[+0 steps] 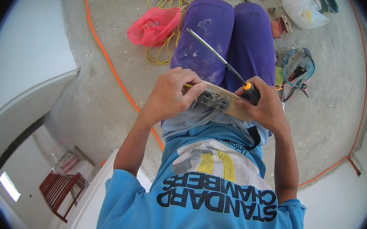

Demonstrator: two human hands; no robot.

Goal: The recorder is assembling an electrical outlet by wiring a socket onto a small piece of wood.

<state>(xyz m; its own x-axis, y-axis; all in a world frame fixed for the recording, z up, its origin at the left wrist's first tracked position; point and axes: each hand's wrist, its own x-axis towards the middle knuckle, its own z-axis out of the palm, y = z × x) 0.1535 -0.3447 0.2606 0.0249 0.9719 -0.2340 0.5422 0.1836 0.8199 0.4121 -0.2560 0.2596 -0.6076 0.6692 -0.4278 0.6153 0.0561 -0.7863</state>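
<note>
Across my lap lies a flat light-brown board (238,111) with two dusty grey electrical sockets (214,100) on it. My left hand (172,91) is closed at the board's left end, with a thin yellow wire (188,85) pinched between thumb and fingers. My right hand (268,105) is wrapped round the black and orange handle of a long screwdriver (217,55), and its thumb presses on the board's right end. The metal shaft points up and left over my purple-trousered thighs, its tip apart from the board. My fingers hide part of the board's edges.
On the rough concrete floor, a pink plastic bag (154,26) and coiled yellow wire (164,54) lie left of my legs. To the right are a see-through bag (299,68), red boxes (278,28) and a white bag (305,11). An orange conduit (105,55) crosses the left floor.
</note>
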